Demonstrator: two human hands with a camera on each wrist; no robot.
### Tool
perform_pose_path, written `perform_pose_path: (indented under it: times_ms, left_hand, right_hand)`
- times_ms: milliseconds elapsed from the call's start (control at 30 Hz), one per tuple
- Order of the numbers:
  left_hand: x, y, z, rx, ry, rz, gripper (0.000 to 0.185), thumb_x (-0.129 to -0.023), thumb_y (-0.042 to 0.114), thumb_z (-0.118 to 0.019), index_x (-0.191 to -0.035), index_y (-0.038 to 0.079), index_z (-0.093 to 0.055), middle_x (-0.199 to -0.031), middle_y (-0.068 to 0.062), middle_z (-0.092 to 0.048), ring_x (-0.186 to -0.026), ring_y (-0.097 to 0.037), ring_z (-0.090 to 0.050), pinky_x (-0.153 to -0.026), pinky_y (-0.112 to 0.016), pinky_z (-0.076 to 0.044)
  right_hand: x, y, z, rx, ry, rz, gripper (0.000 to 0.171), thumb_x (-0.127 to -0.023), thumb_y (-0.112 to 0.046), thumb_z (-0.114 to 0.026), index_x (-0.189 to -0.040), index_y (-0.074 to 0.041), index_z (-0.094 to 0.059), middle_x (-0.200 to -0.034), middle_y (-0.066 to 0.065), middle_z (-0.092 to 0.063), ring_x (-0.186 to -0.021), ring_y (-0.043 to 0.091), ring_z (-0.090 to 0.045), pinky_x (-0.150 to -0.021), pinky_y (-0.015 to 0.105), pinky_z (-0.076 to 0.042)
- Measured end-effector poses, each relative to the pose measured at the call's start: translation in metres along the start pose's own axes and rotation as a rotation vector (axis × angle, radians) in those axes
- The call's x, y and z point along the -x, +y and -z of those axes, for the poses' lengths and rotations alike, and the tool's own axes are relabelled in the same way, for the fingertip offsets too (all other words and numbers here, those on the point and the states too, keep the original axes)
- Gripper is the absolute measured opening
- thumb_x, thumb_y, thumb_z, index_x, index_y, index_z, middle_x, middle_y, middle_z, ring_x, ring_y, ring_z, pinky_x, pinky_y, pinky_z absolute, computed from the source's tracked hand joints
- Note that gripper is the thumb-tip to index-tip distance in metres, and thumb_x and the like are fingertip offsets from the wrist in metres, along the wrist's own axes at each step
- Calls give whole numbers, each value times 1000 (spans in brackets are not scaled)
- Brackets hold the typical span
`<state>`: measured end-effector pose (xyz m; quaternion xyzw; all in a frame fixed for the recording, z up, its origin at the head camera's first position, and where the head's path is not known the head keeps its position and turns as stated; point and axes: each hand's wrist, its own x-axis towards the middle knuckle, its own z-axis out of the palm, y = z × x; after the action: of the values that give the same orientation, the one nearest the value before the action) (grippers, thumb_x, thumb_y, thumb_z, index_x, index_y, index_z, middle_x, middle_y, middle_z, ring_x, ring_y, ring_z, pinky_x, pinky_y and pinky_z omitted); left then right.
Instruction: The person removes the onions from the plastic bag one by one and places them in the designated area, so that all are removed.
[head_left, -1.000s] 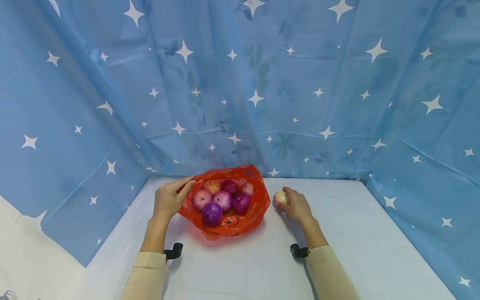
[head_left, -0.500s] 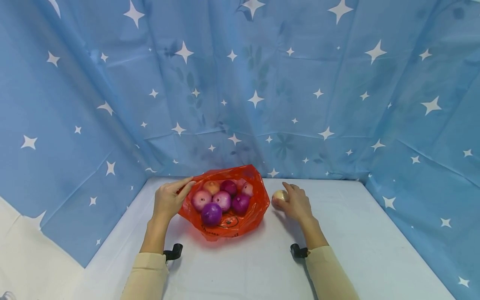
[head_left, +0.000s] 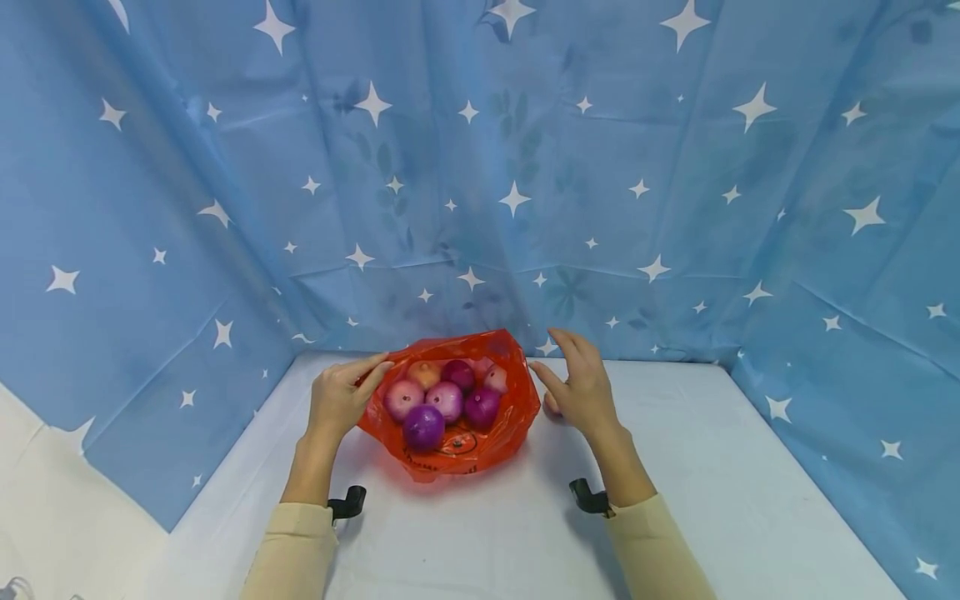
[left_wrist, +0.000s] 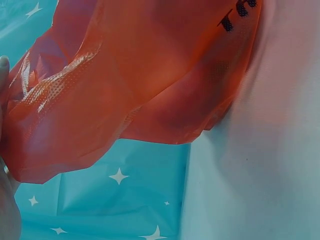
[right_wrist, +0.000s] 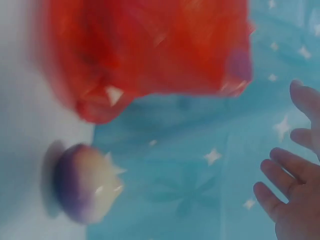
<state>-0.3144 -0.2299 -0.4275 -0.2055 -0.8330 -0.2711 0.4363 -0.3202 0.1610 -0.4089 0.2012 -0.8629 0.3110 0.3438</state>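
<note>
A red plastic bag (head_left: 491, 457) with black print stands with its mouth spread on the white table. Inside it lie several onions, pink, purple and one orange-tan, with a deep purple onion (head_left: 423, 427) at the front. My left hand (head_left: 334, 404) pinches the bag's left rim between thumb and fingers; the left wrist view shows the bag's side (left_wrist: 125, 85) stretched from it. At the bag's right rim, my right hand (head_left: 587, 392) is raised with spread fingers, holding nothing. Below and behind that hand, a loose white-and-purple onion (right_wrist: 85, 185) rests on the table, mostly hidden in the head view.
A blue curtain (head_left: 480, 208) with white stars hangs along the back and both sides of the white table (head_left: 465, 542). Black camera mounts sit on the left wrist (head_left: 348, 502) and the right wrist (head_left: 588, 497).
My right hand has let go of the loose onion and moved up and left toward the bag's right rim. The onion stays on the table. My left hand keeps its grip on the bag.
</note>
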Motion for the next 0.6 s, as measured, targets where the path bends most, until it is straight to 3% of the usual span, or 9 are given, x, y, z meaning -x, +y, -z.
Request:
perform_pose_path:
  times_ms: [133, 333, 600]
  left_hand:
    - [0, 0, 0, 3, -1, 2, 29, -88, 23, -84, -116, 16, -82, -102, -9, -81, -84, -34, -77, -70, -48, -62]
    - [1, 0, -1, 3, -8, 5, 29, -88, 24, -84, -117, 17, -82, -103, -9, -81, -85, -34, -77, -70, -47, -62]
    - [1, 0, -1, 1, -8, -2, 30, -88, 24, -84, -117, 16, -82, -104, -8, -81, -87, -34, -78, -74, -48, -63]
  right_hand:
    - [-1, -23, 0, -41, -16, 101, 64, -91, -28, -81, -147, -7, -57, -145, 16, -58, -134, 37, -54, -104, 58, -54]
    - [2, -46, -14, -94, -157, 225, 70, -90, -26, -83, -152, -11, -53, -151, 13, -54, -139, 33, -52, -109, 54, -52]
    - [11, -51, -46, -21, -346, 227, 70, -94, -43, -76, -155, -20, -51, -154, 8, -53, -144, 27, -51, -112, 48, -51]
